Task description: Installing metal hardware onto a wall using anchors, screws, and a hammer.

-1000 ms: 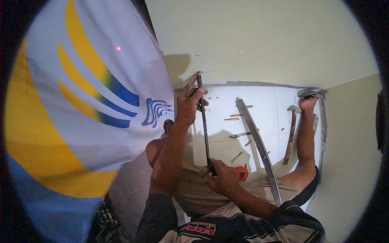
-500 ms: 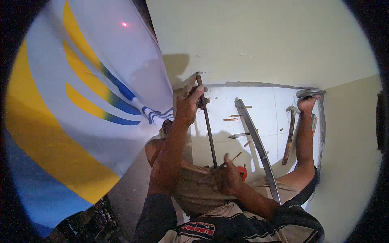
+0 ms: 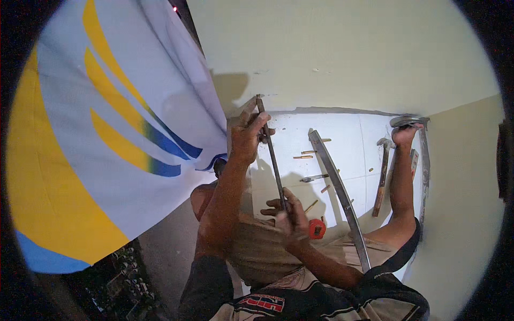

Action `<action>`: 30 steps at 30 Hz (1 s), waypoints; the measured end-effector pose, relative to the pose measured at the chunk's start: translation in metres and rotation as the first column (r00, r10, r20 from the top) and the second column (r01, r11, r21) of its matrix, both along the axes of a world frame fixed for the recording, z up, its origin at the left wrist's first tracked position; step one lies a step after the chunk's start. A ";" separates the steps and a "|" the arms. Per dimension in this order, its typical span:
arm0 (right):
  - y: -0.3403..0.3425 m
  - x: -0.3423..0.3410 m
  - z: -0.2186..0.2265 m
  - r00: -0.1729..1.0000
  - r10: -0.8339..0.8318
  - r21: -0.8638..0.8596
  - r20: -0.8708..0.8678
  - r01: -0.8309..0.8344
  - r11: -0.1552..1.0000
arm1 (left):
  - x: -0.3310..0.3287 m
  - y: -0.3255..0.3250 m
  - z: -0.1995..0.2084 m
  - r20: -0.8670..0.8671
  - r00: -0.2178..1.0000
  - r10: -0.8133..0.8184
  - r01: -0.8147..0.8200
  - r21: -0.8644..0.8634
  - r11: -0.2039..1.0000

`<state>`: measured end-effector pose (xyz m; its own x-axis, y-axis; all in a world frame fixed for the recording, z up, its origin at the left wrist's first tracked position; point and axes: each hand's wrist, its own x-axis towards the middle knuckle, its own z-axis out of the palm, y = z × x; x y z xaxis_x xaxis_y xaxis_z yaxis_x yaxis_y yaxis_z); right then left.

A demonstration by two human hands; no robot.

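White floor tiles carry scattered tools while the left hand (image 3: 247,136) and right hand (image 3: 289,216) both clamp a thin metal rod (image 3: 272,156), its working apparently unfinished.

White tiled floor (image 3: 342,134): scattered wood bits, curved grey metal strip (image 3: 337,187) and wooden-handled hammer (image 3: 381,176) obstruct; large white-yellow-blue banner (image 3: 107,134) closes its left; bare patch along cream wall (image 3: 332,53).
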<state>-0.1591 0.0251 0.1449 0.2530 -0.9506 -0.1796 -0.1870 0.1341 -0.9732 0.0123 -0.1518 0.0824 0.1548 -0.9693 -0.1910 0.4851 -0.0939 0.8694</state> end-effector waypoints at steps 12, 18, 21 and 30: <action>-0.007 -0.015 -0.019 0.486 -0.477 0.646 0.732 -0.274 0.713 | -0.008 0.001 0.002 0.000 0.999 0.038 -0.038 -0.015 0.999; -0.012 0.000 0.001 0.899 0.250 0.135 -0.361 -0.214 0.967 | 0.000 -0.002 -0.010 -0.133 0.990 0.053 -0.056 -0.023 0.998; -0.013 -0.011 -0.009 0.593 0.222 -0.123 -0.774 -0.485 0.866 | -0.005 -0.003 -0.004 -0.142 0.989 0.042 -0.048 -0.037 0.998; 0.004 -0.046 0.006 0.344 0.497 0.270 -0.796 -0.534 0.801 | -0.003 -0.001 0.007 -0.011 0.996 -0.086 0.086 0.018 0.996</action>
<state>-0.2050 0.0290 0.1507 0.4558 -0.6957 -0.5552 -0.8876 -0.3088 -0.3418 0.0095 -0.1525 0.0895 0.0685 -0.9753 -0.2100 0.4835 -0.1517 0.8621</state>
